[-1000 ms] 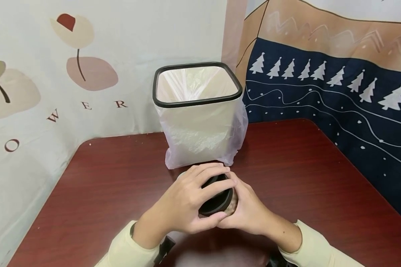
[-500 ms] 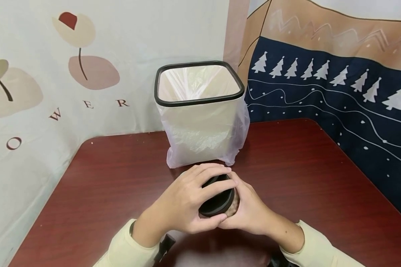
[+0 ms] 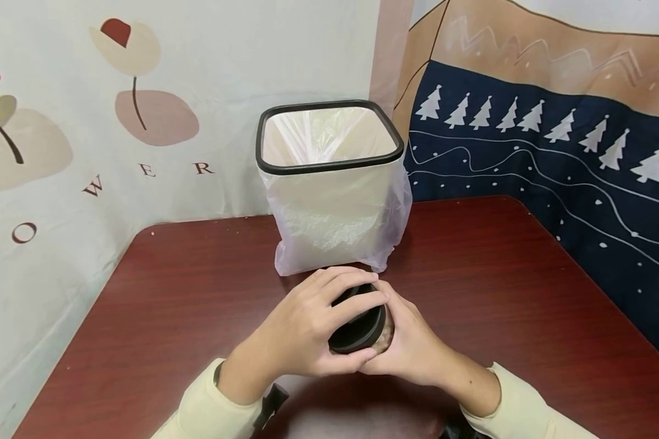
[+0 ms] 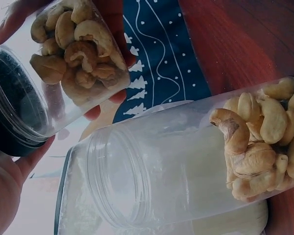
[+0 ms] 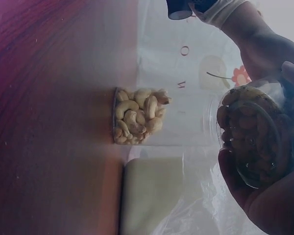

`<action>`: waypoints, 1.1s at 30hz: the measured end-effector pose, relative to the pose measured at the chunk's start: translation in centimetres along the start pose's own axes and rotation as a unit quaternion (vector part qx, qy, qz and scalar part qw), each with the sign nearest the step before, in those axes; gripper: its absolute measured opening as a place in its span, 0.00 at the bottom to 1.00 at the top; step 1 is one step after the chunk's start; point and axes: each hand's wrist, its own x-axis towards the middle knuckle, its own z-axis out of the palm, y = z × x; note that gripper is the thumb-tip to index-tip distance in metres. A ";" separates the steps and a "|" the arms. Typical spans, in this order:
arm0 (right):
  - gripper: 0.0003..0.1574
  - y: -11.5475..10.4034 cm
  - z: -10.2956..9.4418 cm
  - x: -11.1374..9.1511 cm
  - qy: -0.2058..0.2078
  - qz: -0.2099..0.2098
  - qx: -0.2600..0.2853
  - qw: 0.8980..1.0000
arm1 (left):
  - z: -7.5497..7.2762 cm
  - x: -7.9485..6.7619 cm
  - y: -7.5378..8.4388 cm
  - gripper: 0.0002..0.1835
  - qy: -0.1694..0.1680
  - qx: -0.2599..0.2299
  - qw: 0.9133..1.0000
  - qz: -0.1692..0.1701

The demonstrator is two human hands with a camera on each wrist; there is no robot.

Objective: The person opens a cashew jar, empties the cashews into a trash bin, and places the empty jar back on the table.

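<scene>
Both hands are together on a clear jar (image 4: 83, 58) of nuts, held tilted in the air. My left hand (image 3: 304, 326) grips its black lid (image 3: 357, 332), with the thumb at the near edge and the fingers across the top. Round the jar's body curls my right hand (image 3: 412, 338). A second clear jar (image 4: 174, 164), lidless with a threaded neck, stands on the table beside the held one. Pale cashews (image 5: 137, 115) fill its lower part. In the head view the hands hide nearly all of this standing jar.
Behind the hands stands a pale waste bin (image 3: 329, 207) with a black rim and a thin plastic liner. The reddish-brown table (image 3: 187, 280) runs back to patterned cloths (image 3: 527, 158) hung behind it.
The head view has shifted slightly, so the bin and cloths sit a little farther right. Both hands keep the same hold on the jar and lid.
</scene>
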 end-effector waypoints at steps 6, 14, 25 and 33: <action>0.64 0.0 0.0 0.2 0.002 -0.004 -0.005 1.000 | -0.1 0.0 0.1 0.34 0.002 0.016 1.000 -0.014; 0.57 -0.1 0.2 0.3 0.013 0.006 -0.010 1.000 | -0.5 0.0 -0.1 0.33 0.006 0.002 0.999 -0.045; 0.56 0.2 0.2 0.2 0.018 0.015 -0.012 1.000 | -0.6 -0.1 -0.5 0.28 0.021 0.008 0.999 -0.034; 0.59 0.1 0.3 0.2 0.020 0.029 -0.007 0.999 | -0.8 0.0 -0.9 0.27 0.059 0.012 0.998 -0.013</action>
